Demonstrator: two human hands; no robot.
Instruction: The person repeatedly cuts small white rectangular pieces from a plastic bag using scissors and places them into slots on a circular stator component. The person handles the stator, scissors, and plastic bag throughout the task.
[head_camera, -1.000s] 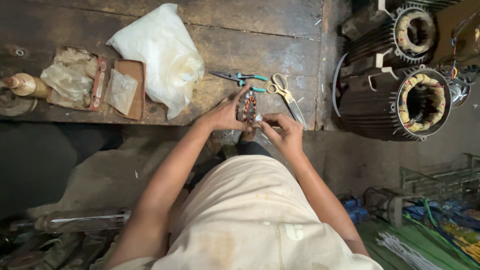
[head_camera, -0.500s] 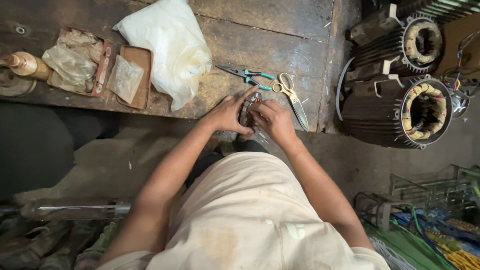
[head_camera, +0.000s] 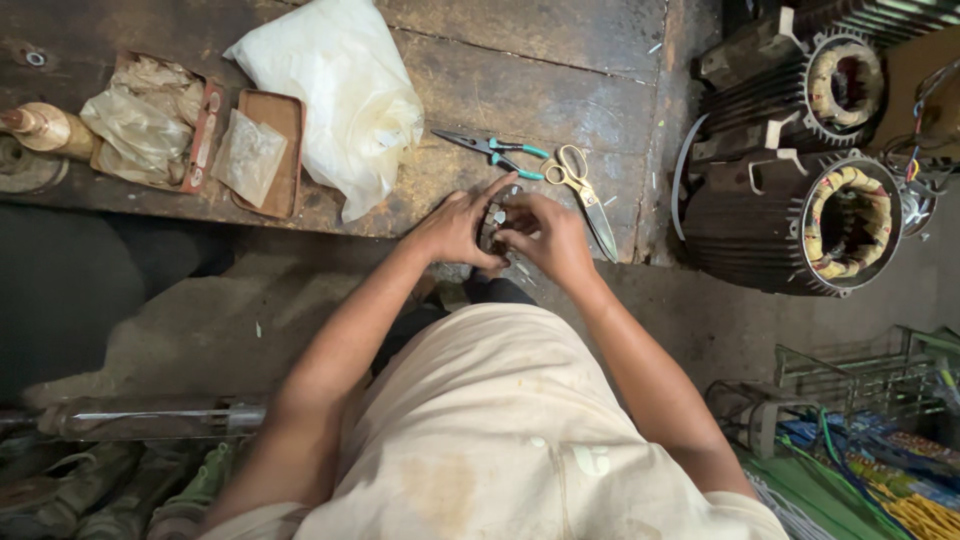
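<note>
I note my left hand (head_camera: 455, 228) and right hand (head_camera: 545, 235) pressed closer together than half a second ago, fingers of both clenched around a small dark part (head_camera: 494, 216). Just beyond the fingertips lie pliers (head_camera: 492, 152) and scissors (head_camera: 582, 185), unmoved on the wooden bench (head_camera: 560, 60).

The bench (head_camera: 560, 70) under the hands is rough, worn, matt wood. Beyond the left hand (head_camera: 455, 228) lies a crinkled, slightly glossy white plastic bag (head_camera: 340, 95). Just past the right hand (head_camera: 545, 235) lie metal pliers (head_camera: 490, 150) with teal plastic grips and dull steel scissors (head_camera: 582, 190). Further right stand ribbed, dark matt metal motors (head_camera: 760, 220).
</note>
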